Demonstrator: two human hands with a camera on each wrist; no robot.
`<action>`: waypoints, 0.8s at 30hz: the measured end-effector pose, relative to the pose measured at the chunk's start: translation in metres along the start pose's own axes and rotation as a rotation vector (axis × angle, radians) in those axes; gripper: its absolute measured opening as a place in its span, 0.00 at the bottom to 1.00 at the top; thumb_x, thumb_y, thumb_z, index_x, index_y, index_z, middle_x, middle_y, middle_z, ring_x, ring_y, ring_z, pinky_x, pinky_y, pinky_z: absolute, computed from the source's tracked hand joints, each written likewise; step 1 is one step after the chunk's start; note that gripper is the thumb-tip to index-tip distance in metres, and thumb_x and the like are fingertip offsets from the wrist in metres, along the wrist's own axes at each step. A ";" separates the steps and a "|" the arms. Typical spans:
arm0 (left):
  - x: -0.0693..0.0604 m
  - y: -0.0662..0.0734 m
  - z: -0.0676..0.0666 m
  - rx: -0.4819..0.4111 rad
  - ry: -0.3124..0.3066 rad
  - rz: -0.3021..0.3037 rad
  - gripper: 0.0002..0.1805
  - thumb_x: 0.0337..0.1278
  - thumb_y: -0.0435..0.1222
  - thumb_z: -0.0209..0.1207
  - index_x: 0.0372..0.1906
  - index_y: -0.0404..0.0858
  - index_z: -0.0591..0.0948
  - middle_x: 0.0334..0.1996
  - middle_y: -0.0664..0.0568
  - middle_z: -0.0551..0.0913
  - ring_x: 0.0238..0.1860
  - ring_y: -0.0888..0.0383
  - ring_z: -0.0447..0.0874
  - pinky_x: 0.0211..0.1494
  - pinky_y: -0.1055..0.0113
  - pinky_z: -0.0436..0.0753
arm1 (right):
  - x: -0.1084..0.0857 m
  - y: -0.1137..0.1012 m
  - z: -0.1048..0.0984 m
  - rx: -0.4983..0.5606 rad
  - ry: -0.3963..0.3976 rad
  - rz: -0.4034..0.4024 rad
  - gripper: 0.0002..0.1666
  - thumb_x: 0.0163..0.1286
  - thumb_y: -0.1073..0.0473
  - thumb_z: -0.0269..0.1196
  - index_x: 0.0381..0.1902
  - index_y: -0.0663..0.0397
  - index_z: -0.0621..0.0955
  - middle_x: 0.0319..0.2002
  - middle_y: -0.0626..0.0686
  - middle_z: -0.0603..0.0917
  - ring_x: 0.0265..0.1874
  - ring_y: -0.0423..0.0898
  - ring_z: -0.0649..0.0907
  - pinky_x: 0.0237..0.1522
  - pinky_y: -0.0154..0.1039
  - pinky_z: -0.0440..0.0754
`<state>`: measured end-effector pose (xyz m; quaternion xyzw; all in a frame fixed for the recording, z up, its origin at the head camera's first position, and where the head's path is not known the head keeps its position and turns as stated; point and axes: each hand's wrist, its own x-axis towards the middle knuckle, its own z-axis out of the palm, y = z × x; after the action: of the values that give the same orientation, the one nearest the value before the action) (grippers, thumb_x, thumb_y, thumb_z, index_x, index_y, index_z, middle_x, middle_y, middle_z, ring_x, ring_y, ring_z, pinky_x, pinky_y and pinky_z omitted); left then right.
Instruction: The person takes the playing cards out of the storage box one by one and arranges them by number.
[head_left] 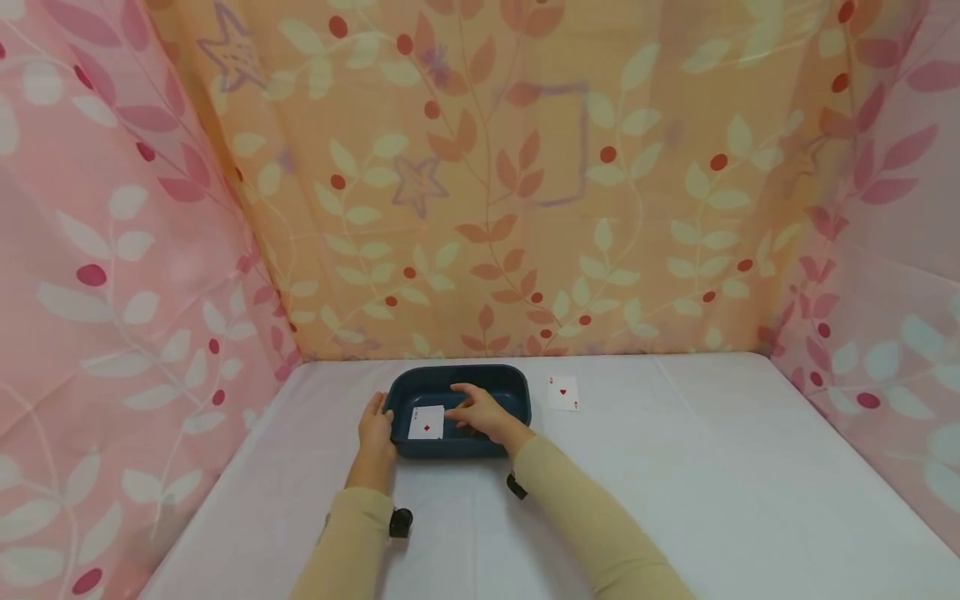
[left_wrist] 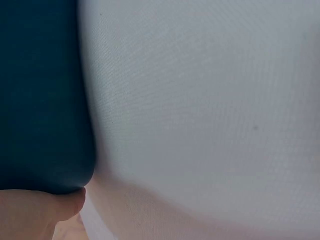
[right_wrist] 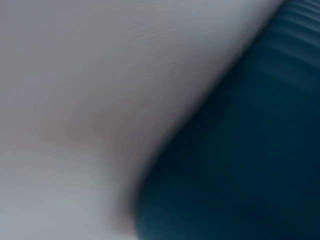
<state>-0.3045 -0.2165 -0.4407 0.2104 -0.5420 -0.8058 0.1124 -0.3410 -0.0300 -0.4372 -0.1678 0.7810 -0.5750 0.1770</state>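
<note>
In the head view a dark blue container [head_left: 457,449] stands on the white cloth. My left hand [head_left: 376,429] holds its left end, thumb at the rim; in the left wrist view part of that hand [left_wrist: 37,207] touches the container's corner [left_wrist: 45,100]. A card with a red diamond [head_left: 426,422] lies inside at the left. Over the inside of the container is my right hand [head_left: 483,412], fingers spread and bent beside the card's right edge; whether they touch it is unclear. The right wrist view shows the container's blurred outer wall [right_wrist: 240,150].
A card with a red heart [head_left: 563,392] lies on the white table cloth [head_left: 675,467], just right of the container. Behind the table hangs an orange patterned curtain [head_left: 487,208], with pink patterned curtains at the left [head_left: 112,275] and right [head_left: 885,275].
</note>
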 end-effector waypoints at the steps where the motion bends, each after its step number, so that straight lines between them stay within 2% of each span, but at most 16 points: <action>1: 0.000 0.000 -0.001 0.003 0.006 0.000 0.29 0.74 0.24 0.33 0.77 0.34 0.48 0.76 0.45 0.50 0.75 0.52 0.46 0.75 0.61 0.48 | 0.002 0.000 0.002 -0.054 -0.011 -0.002 0.37 0.68 0.61 0.64 0.71 0.60 0.64 0.38 0.57 0.82 0.36 0.54 0.83 0.37 0.46 0.80; 3: 0.000 -0.001 -0.001 0.003 0.012 0.006 0.29 0.74 0.24 0.34 0.76 0.34 0.49 0.76 0.45 0.51 0.75 0.52 0.46 0.75 0.61 0.48 | 0.006 0.001 0.006 -0.167 -0.036 -0.012 0.38 0.67 0.59 0.65 0.71 0.60 0.64 0.38 0.58 0.82 0.36 0.53 0.82 0.41 0.47 0.79; 5: 0.000 -0.002 -0.002 0.006 0.009 0.005 0.29 0.74 0.24 0.34 0.77 0.34 0.49 0.76 0.45 0.51 0.75 0.52 0.46 0.75 0.61 0.49 | 0.011 0.003 0.010 -0.265 -0.056 -0.030 0.40 0.66 0.58 0.67 0.71 0.60 0.64 0.45 0.61 0.81 0.40 0.53 0.80 0.49 0.48 0.78; 9: -0.002 -0.001 -0.002 0.009 -0.004 -0.007 0.30 0.74 0.25 0.34 0.77 0.36 0.48 0.76 0.46 0.50 0.76 0.52 0.46 0.75 0.60 0.48 | 0.018 0.005 0.013 -0.401 -0.091 -0.032 0.43 0.63 0.55 0.69 0.72 0.60 0.64 0.65 0.62 0.71 0.61 0.54 0.73 0.65 0.49 0.67; 11: -0.002 -0.001 -0.002 0.009 -0.004 -0.009 0.29 0.75 0.25 0.34 0.77 0.36 0.48 0.76 0.46 0.50 0.76 0.52 0.46 0.75 0.60 0.48 | 0.022 0.006 0.014 -0.431 -0.119 -0.041 0.45 0.62 0.56 0.69 0.72 0.62 0.63 0.69 0.62 0.66 0.68 0.55 0.67 0.69 0.50 0.62; 15: -0.004 -0.001 -0.001 -0.003 -0.007 -0.004 0.29 0.74 0.25 0.34 0.77 0.35 0.48 0.76 0.45 0.50 0.76 0.51 0.46 0.75 0.60 0.47 | 0.031 0.012 0.017 -0.520 -0.160 -0.060 0.47 0.61 0.56 0.70 0.73 0.64 0.61 0.71 0.62 0.64 0.70 0.55 0.64 0.70 0.49 0.60; 24: -0.004 -0.001 0.001 0.001 0.011 -0.005 0.29 0.74 0.25 0.34 0.77 0.35 0.50 0.76 0.45 0.52 0.75 0.51 0.47 0.75 0.60 0.48 | 0.043 0.017 0.023 -0.643 -0.141 -0.043 0.46 0.59 0.55 0.72 0.71 0.65 0.65 0.67 0.63 0.70 0.67 0.55 0.69 0.68 0.48 0.64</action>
<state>-0.3009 -0.2138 -0.4405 0.2162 -0.5412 -0.8047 0.1133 -0.3697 -0.0645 -0.4631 -0.2710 0.9045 -0.2896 0.1566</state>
